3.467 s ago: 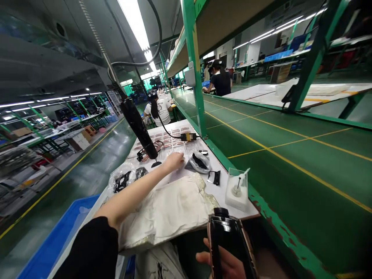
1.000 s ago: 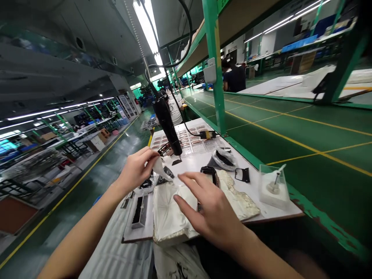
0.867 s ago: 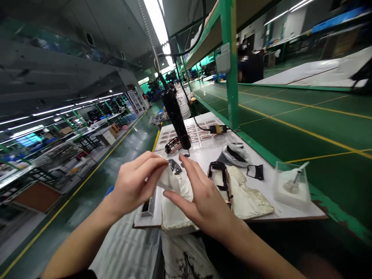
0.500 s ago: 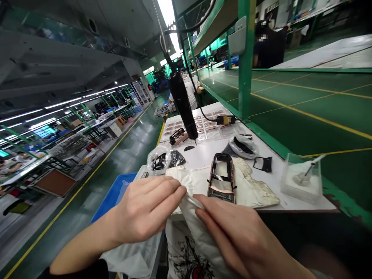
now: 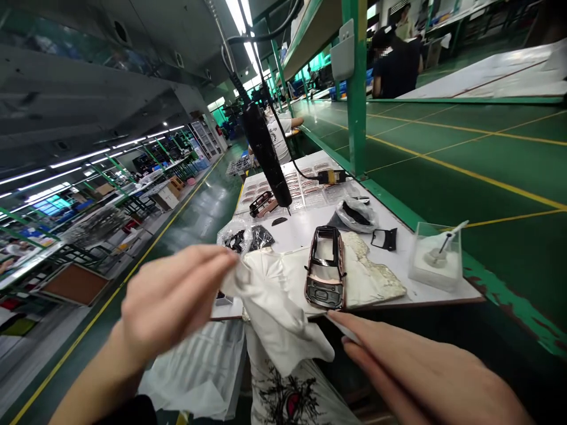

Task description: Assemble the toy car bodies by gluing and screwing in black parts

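My left hand (image 5: 175, 295) is closed, blurred by motion, and pinches the top of a white cloth (image 5: 283, 327) that hangs over the table's front edge. My right hand (image 5: 411, 360) is closed at the lower right, its fingertips round a thin pale thing that I cannot make out, just below the toy car body. That black and copper car body (image 5: 325, 268) lies on a worn white pad (image 5: 376, 274). A black electric screwdriver (image 5: 268, 156) hangs tip down over the table.
Bags of black parts (image 5: 354, 213) lie on the table, with a black frame piece (image 5: 384, 239) beside a clear box (image 5: 436, 260). Behind are trays of copper parts (image 5: 305, 180) and another car body (image 5: 262, 204). A green post (image 5: 357, 100) stands at the right. People sit farther off.
My hands have moved apart, the left one leftward with the cloth, the right one rightward and off the cloth. The cloth now hangs loosely between them. More of the car body's near end shows.
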